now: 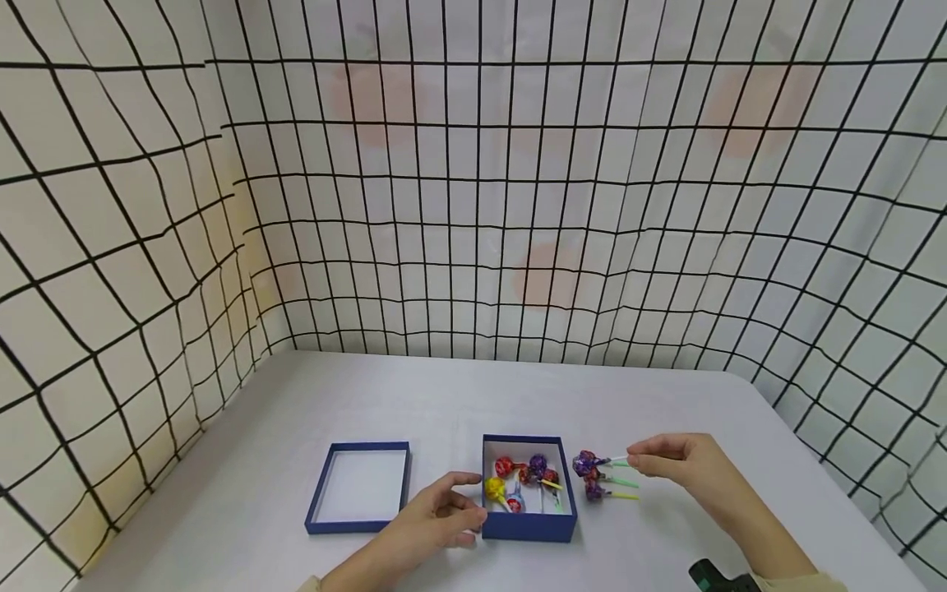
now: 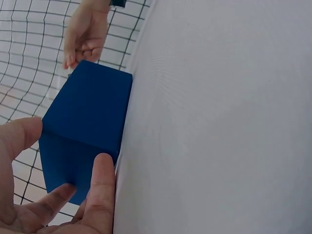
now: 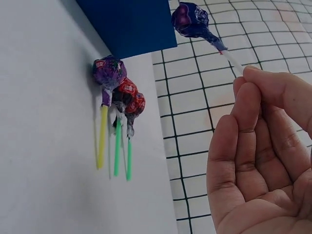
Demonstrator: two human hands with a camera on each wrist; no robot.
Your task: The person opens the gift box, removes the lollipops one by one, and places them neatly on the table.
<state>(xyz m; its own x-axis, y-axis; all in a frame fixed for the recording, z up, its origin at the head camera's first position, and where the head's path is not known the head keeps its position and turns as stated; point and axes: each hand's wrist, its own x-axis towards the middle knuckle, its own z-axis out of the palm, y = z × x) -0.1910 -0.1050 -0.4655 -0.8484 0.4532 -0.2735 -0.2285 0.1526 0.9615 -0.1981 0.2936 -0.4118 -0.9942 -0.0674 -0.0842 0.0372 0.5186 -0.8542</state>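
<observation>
A blue box (image 1: 528,528) with a white inside holds several wrapped lollipops, among them a yellow one (image 1: 495,489) and a red one (image 1: 504,466). My left hand (image 1: 441,516) touches the box's left side with spread fingers; the left wrist view shows fingertips against the blue wall (image 2: 87,105). Right of the box, my right hand (image 1: 688,464) pinches the white stick of a dark blue-purple lollipop (image 3: 191,20) between thumb and finger, raised above the table. Below it lie a purple lollipop (image 3: 109,72) with a yellow stick and two red ones (image 3: 134,103) with green sticks.
A shallow blue-rimmed lid (image 1: 357,526), white inside, lies left of the box. The white table (image 1: 222,526) is bounded by white walls with a black grid (image 1: 473,205). A dark object (image 1: 713,575) shows by the right wrist.
</observation>
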